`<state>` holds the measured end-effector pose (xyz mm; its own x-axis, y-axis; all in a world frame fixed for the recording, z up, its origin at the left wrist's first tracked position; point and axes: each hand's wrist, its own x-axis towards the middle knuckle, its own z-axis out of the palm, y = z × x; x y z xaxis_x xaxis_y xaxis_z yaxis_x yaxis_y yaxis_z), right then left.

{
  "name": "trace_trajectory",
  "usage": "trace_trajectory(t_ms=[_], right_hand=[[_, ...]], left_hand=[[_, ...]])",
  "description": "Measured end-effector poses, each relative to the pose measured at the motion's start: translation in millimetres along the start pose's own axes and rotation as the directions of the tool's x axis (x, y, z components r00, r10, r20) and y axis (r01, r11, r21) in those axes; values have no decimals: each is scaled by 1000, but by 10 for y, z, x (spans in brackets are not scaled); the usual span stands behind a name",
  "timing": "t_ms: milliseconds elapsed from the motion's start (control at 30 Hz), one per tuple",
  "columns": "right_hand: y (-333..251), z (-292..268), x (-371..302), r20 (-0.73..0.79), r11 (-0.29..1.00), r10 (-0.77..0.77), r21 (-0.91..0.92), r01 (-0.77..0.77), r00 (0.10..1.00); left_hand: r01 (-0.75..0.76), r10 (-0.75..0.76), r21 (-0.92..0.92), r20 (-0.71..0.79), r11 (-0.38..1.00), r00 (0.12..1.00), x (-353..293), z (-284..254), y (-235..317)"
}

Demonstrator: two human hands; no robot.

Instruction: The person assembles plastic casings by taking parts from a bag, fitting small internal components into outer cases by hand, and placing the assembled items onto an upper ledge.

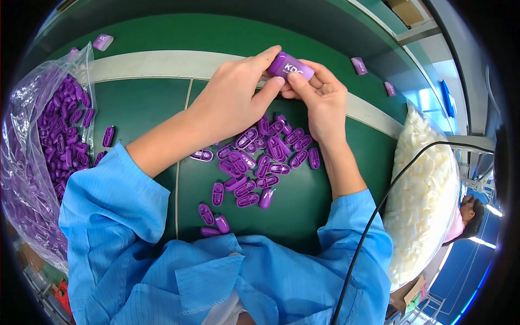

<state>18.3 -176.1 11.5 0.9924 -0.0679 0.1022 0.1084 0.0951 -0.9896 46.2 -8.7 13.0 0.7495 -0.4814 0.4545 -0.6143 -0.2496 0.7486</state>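
Both hands hold a small rounded purple plastic case [295,67] above the pale strip at the back of the table. Its left end is a darker purple cap, and white print shows on the lighter body. My left hand [241,81] grips the cap end between thumb and forefinger. On the body's right side, the thumb of my right hand [325,97] presses the front, with fingers curled behind. Below the hands lies a loose heap of purple oval plastic caps [247,200], many with their hollow side up. The inside of the held case is hidden.
A clear bag [21,135] full of purple caps stands at the left. On the right leans a big clear bag of cream-white pieces [422,189], with a black cable [374,219] in front. Lilac cases [358,66] lie on the green belt [216,38] behind the strip.
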Motion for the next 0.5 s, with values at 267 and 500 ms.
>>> trace_trajectory(t_ms=[267, 500], right_hand=[[19, 63, -87, 23, 993, -56, -101, 58, 998], [-4, 32, -111, 43, 972, -98, -212, 105, 994]], left_hand=[[20, -19, 135, -7, 991, 1000, -35, 61, 49], [-71, 84, 269, -36, 960, 996, -75, 111, 8]])
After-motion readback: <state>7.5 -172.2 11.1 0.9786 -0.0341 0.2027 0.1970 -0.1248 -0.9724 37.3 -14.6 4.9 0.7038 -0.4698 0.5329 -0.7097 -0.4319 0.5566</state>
